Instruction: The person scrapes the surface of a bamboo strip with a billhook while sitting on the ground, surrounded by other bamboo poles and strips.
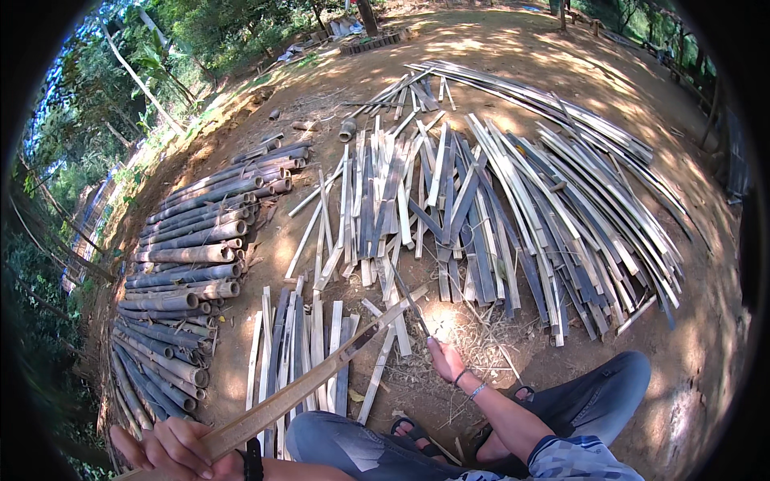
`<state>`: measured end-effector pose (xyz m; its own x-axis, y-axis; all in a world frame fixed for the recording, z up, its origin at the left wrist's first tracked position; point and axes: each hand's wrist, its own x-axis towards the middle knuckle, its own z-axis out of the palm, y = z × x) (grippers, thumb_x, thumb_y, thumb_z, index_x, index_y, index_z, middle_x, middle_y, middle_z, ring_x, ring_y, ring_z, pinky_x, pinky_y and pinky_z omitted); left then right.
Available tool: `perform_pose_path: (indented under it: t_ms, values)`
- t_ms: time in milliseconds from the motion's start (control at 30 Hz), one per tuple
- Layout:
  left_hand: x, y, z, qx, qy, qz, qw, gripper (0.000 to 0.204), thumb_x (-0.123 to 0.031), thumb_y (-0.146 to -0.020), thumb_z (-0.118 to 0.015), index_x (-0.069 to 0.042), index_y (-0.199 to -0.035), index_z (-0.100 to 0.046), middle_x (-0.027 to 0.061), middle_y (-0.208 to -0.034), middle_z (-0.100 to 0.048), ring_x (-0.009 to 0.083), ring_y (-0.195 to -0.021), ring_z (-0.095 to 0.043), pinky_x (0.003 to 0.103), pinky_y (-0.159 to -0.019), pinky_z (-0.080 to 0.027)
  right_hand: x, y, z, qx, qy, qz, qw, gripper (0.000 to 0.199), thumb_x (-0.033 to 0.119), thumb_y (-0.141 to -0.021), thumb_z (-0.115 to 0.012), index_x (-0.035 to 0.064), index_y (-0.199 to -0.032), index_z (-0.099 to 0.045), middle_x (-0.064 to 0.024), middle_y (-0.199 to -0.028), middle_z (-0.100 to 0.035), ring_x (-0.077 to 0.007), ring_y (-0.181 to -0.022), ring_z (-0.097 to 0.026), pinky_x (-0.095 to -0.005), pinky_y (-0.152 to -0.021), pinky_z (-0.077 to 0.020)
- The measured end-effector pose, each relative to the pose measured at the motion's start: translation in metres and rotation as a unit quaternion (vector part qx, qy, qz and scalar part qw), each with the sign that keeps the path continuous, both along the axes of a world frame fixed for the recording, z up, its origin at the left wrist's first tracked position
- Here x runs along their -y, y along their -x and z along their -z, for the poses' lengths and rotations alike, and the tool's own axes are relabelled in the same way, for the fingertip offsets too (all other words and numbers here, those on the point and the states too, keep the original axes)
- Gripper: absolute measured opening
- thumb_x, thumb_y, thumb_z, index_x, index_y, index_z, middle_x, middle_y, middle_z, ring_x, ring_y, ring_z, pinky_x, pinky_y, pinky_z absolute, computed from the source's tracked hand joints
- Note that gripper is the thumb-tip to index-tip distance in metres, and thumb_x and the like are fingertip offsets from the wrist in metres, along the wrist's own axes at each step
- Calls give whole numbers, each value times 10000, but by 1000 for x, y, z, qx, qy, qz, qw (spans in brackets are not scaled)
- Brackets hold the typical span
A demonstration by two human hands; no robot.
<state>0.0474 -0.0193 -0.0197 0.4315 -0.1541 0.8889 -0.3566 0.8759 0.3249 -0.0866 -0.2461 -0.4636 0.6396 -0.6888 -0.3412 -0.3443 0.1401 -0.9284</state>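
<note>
My left hand [180, 449], at the lower left, is closed around the near end of a long split bamboo strip [297, 390]. The strip slants up and to the right across my left knee, its far end over the ground in front of me. In my right hand [443, 358] is a long, thin, dark-bladed knife [409, 297], pointing up and to the left. Its blade crosses the strip near the far end; whether the two touch I cannot tell. Fingers hide most of the knife's handle.
Whole bamboo poles [188, 254] lie stacked at the left. Split strips [461, 200] spread across the middle, with a long pile [593, 232] at the right. A smaller bunch [317, 337] lies by my left knee. Shavings [481, 361] litter the dirt near my sandalled feet.
</note>
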Motion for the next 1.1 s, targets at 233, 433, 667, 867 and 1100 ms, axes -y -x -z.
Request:
perform_pose_path:
  t_ms: [233, 433, 667, 867, 1100]
  values:
    - [3, 1, 0, -71, -27, -217, 973, 698, -638, -917, -255, 40, -977, -412, -17, -497, -314, 49, -337, -248, 160, -340, -232, -6, -9, -15, -54, 101, 38, 993, 531, 498, -924, -385, 5, -818, -549, -130, -643, -562, -274, -621, -551, -421, -629, -429]
    - [12, 5, -5, -136, -26, -265, 954, 621, -638, -921, -214, -46, -829, -373, -18, -492, -292, 55, -341, -250, 160, -334, -220, 14, -2, 10, -100, 74, 20, 992, 608, 552, -905, -379, -16, -883, -593, -216, -722, -597, -345, -733, -595, -439, -692, -452]
    - [19, 7, -11, -206, -27, -383, 900, 574, -615, -936, -190, -106, -706, -326, -21, -477, -257, 59, -352, -232, 172, -336, -211, 3, 3, 2, -65, 104, -42, 992, 611, 553, -903, -401, -28, -839, -579, -221, -682, -594, -346, -706, -616, -451, -676, -454]
    - [14, -14, -7, -247, -24, -429, 869, 601, -633, -929, -168, -122, -640, -294, -13, -474, -251, 75, -357, -219, 194, -340, -172, 7, -14, -10, -46, 77, 2, 996, 555, 510, -917, -392, -17, -863, -557, -206, -682, -565, -374, -674, -563, -457, -644, -434]
    - [1, -36, 1, -273, -30, -477, 835, 605, -639, -927, -145, -129, -633, -285, -14, -474, -249, 81, -373, -202, 210, -345, -150, 16, -23, -13, -84, 86, -22, 993, 591, 540, -907, -392, -20, -968, -572, -246, -768, -598, -411, -773, -583, -474, -704, -442]
